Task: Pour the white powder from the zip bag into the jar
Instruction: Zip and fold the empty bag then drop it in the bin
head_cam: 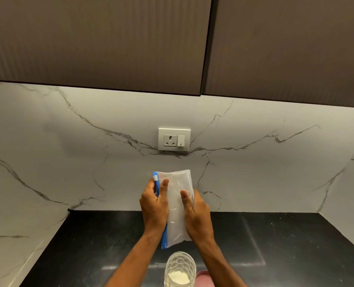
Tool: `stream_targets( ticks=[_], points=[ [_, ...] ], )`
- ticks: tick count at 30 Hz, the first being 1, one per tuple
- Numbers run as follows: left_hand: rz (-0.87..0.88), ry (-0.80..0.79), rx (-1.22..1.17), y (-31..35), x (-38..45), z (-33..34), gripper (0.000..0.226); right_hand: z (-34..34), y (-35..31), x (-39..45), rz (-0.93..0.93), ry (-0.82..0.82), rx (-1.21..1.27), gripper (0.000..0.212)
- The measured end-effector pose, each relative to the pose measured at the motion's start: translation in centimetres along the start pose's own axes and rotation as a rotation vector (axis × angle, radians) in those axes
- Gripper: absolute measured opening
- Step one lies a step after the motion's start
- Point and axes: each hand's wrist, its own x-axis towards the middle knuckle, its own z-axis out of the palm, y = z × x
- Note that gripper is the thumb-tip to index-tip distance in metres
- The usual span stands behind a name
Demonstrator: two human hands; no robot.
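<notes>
We hold the zip bag (pixel 177 206) upright above the jar (pixel 180 270): left hand (pixel 153 206) pinching the blue zip edge, thumb laid over the film, right hand (pixel 196 216) gripping the opposite side. White powder (pixel 179 276) already lies in the jar, and the bag looks nearly empty. We judge pouring is ending; next, tap out any residue over the mouth.

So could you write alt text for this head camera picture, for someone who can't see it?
Two hands, left hand and right hand, hold a nearly empty clear zip bag above an open jar with white powder inside, on a black counter. Behind are a marble wall and a socket.
</notes>
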Motion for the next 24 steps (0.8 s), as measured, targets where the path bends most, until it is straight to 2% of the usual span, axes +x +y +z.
stream_targets(
  ticks=[8,14,15,18,21,24],
  points=[
    [-0.005,0.037,-0.028,-0.2,-0.2,0.7,0.010,0.0,0.5,0.4,-0.053,0.031,-0.051,0.003],
    [-0.034,0.017,-0.064,-0.6,-0.1,1.1,0.004,-0.1,0.6,0.5,-0.072,0.038,-0.057,0.023],
    [-0.046,0.001,-0.076,-0.6,-0.1,1.0,0.009,-0.1,0.7,0.6,-0.072,0.037,-0.051,0.023],
    [-0.131,-0.085,-0.139,-0.4,0.4,0.7,0.027,-0.6,1.0,0.8,-0.095,0.050,-0.062,0.022],
    [-0.320,-0.250,-0.202,-0.2,0.8,0.3,0.053,-1.2,1.0,0.9,-0.116,0.072,-0.057,0.020],
    [-0.533,-0.441,-0.292,-0.3,0.5,-0.4,0.055,-1.8,1.2,1.4,-0.114,0.083,-0.062,0.020]
  ],
)
